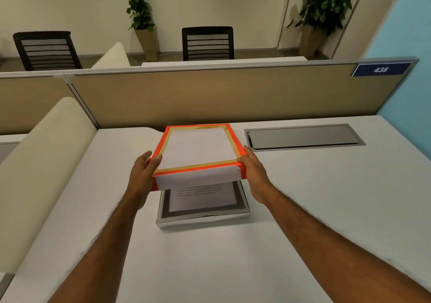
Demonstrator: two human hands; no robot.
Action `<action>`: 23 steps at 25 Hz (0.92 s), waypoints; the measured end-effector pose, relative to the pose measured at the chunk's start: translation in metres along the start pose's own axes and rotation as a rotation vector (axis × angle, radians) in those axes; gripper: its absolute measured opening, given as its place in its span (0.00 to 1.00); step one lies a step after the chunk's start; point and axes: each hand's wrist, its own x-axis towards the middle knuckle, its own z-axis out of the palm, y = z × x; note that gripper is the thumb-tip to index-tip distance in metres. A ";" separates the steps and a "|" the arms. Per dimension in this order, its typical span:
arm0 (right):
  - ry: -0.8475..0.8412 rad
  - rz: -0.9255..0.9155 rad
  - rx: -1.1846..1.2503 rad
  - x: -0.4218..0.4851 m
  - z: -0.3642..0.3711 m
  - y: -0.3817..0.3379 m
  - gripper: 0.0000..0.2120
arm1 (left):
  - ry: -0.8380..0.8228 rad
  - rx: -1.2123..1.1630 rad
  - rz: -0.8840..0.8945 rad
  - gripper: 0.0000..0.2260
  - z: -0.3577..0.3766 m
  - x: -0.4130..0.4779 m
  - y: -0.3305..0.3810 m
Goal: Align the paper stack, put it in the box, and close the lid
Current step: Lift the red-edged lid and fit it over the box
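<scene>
An orange-edged lid (198, 151) with a white top and gold border hangs in the air over the desk, tilted toward me. My left hand (143, 172) grips its left side and my right hand (255, 174) grips its right side. Below it sits the open box (203, 218), shallow with a silvery front wall. Inside the box lies the paper stack (200, 197), its top sheet white with a few lines of print. The lid hides the far half of the box and the paper.
The white desk (303, 197) ends at a tan partition (210, 92) behind the box. A grey cable hatch (303, 137) is set into the desk at the right. A cream divider (42, 162) runs along the left. Chairs and potted plants stand beyond.
</scene>
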 end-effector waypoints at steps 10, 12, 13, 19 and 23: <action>-0.050 -0.004 -0.089 0.002 -0.006 0.033 0.17 | -0.067 0.039 0.016 0.31 0.002 -0.011 -0.027; -0.051 0.024 -0.082 -0.003 -0.009 0.047 0.20 | -0.055 0.036 0.017 0.30 0.003 -0.019 -0.043; -0.053 0.027 -0.073 -0.005 -0.010 0.053 0.21 | -0.042 0.034 0.021 0.29 0.004 -0.022 -0.051; -0.071 0.017 -0.073 -0.017 -0.017 0.082 0.21 | 0.011 0.071 0.095 0.25 0.006 -0.040 -0.086; -0.096 0.031 -0.113 -0.019 -0.021 0.096 0.22 | -0.015 0.129 0.098 0.27 0.006 -0.043 -0.102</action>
